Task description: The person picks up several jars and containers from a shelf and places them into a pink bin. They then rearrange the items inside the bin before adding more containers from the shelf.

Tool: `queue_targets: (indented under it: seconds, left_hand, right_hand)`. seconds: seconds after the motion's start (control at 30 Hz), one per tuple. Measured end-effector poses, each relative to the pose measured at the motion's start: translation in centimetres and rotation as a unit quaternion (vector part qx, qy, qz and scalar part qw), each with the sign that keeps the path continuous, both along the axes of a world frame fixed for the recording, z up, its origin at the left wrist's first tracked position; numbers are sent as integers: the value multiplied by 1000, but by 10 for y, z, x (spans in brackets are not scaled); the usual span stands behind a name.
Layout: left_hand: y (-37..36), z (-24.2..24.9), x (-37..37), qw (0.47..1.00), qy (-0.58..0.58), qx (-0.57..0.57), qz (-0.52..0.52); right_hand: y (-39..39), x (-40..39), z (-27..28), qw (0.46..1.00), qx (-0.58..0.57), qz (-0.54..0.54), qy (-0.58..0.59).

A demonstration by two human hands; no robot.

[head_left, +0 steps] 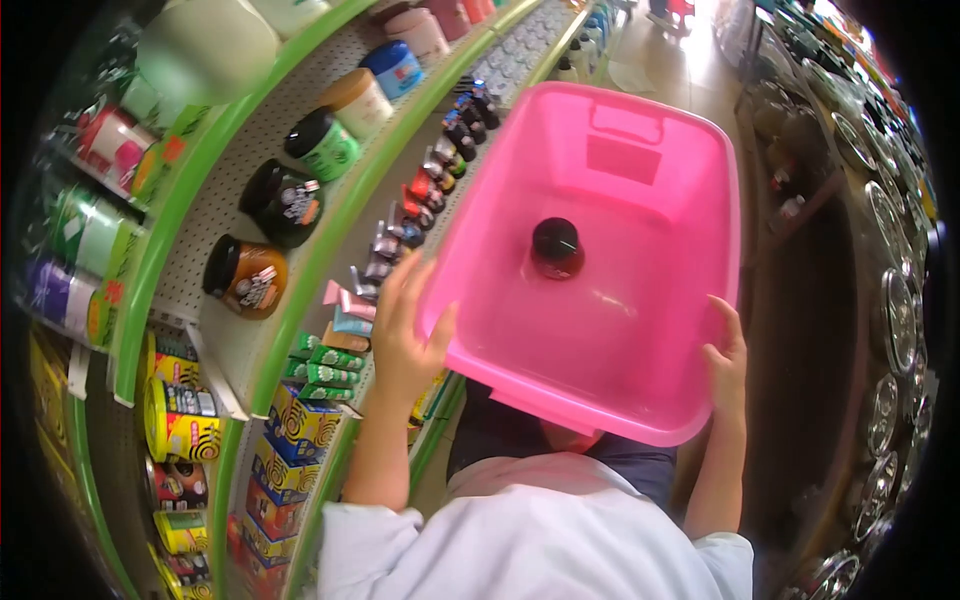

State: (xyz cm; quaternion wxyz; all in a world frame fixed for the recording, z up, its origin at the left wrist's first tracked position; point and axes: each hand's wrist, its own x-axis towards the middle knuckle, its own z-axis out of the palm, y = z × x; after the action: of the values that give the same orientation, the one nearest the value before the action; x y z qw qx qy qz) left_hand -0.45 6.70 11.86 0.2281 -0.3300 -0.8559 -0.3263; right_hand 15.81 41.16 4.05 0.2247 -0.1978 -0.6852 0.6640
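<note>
We hold the pink plastic basin (610, 330) by its rim: left hand (405, 335) at 9 o'clock, right hand (728, 365) at 3 o'clock, fingers clamped on it. A dark jar (556, 247) inside may slide; the basin seems light, stiff.

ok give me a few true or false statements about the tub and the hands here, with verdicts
1. The pink tub is held by both hands. True: the left hand grips its left rim and the right hand its right rim.
2. The tub is empty. False: one dark jar sits inside it.
3. The shelves with green edges stand to the left of the tub. True.
4. The jar in the tub has a white lid. False: its lid is black.
5. The right hand holds a bottle. False: it holds only the tub's rim.
</note>
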Motion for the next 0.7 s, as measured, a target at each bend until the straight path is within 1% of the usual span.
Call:
queue_targets:
  seconds: [0.03, 0.07, 0.1, 0.13, 0.2, 0.3, 0.33, 0.4, 0.47, 0.53, 0.57, 0.63, 0.67, 0.7]
  left_hand:
    - [-22, -16, 13, 998, -12, 43, 53]
    - [-41, -31, 27, 993, -39, 62, 91]
    - [-56, -41, 39, 986, -64, 84, 130]
    - [-69, -44, 50, 985, -63, 62, 146]
    - [-91, -45, 65, 982, -68, 56, 167]
    - [-112, -26, 69, 974, -26, 54, 220]
    - [-120, -16, 64, 973, 12, 45, 227]
    - [-134, 10, 52, 965, 43, 47, 255]
    - [-149, 37, 28, 949, 112, 18, 293]
    - [-169, 58, -6, 943, 96, 58, 312]
    - [-181, 63, -26, 943, 98, 59, 311]
    - [-207, 60, -63, 914, 58, 70, 396]
    - [-217, 55, -73, 914, 60, 72, 394]
    - [-224, 51, -84, 924, 68, 66, 371]
  right_hand:
    - [-2, -1, 5, 1000, 13, 7, 8]
    - [0, 0, 1, 999, 30, 9, 10]
    - [2, 0, -2, 1000, 23, 11, 11]
    - [1, -2, -1, 1000, 4, 14, 19]
    - [2, -3, -2, 1000, 9, 16, 18]
    - [4, -4, -8, 998, -13, 38, 47]
    - [4, -4, -8, 998, -14, 33, 48]
    - [7, -5, -11, 998, -13, 25, 55]
    - [10, -4, -15, 998, -23, 34, 50]
    - [8, -3, -10, 998, -22, 34, 51]
    - [7, -3, -10, 998, -21, 35, 49]
    - [9, -2, -16, 998, -21, 32, 50]
    - [11, -3, -18, 998, -21, 29, 50]
    - [8, -4, -13, 998, -20, 25, 53]
